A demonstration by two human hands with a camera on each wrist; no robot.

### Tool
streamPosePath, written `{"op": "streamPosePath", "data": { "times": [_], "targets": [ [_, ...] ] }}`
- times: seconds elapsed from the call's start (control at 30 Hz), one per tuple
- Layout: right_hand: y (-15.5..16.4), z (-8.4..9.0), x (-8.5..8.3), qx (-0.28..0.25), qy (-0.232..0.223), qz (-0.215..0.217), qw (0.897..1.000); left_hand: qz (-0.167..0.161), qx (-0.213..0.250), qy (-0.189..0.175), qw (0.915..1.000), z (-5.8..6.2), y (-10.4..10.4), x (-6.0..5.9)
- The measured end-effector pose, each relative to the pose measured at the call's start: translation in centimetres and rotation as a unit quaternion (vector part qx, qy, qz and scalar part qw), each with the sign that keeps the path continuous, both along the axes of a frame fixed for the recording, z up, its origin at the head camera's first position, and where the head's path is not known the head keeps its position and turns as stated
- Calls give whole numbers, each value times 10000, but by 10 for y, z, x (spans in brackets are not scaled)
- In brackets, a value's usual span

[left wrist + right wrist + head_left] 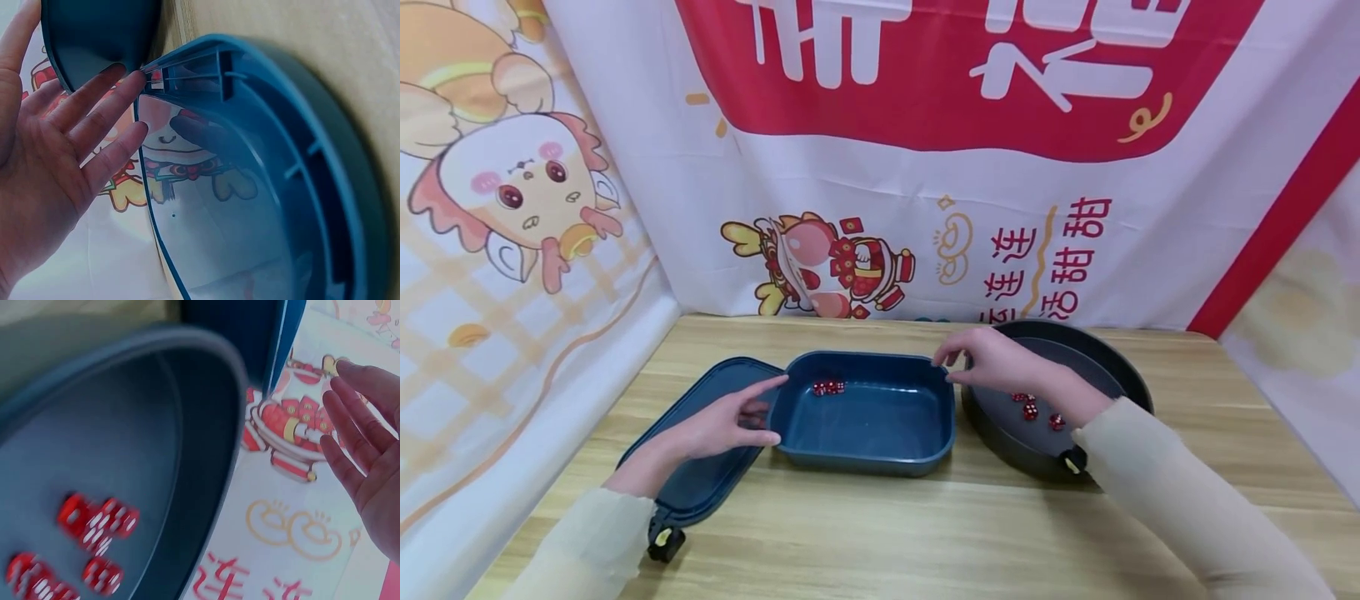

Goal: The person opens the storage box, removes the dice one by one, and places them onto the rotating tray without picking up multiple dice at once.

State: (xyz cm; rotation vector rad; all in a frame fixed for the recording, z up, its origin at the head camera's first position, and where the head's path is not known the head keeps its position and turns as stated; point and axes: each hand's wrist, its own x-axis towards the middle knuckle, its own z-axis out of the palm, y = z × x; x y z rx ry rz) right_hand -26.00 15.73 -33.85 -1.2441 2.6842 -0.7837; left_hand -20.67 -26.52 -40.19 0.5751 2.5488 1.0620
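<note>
A blue rectangular box stands in the middle of the table, with several red dice gathered at its back left. My left hand is at the box's left end, thumb and fingers spread along that side; whether they touch it I cannot tell. The left wrist view shows its fingers straight, holding nothing. Over the gap between the box's back right corner and a round dark pan hovers my right hand. Its fingers are loosely bent and empty in the right wrist view. Several more red dice lie in the pan, partly hidden by my right arm in the head view.
A dark blue lid lies left of the box, beneath my left hand and wrist. Its ridged rim shows in the left wrist view. Behind the wooden table hangs a printed cloth, with more cloth at both sides.
</note>
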Motion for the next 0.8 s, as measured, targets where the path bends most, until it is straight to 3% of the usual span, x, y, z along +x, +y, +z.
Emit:
{"op": "streamPosePath", "data": {
  "times": [0.4,0.8],
  "targets": [
    [-63,-1,-20,417,82,505,9978,8,30,-65,10000,-2,0,1],
    [-120,-22,-25,1147,-176,512,9919,46,-51,-53,10000,0,0,0]
  ]
}}
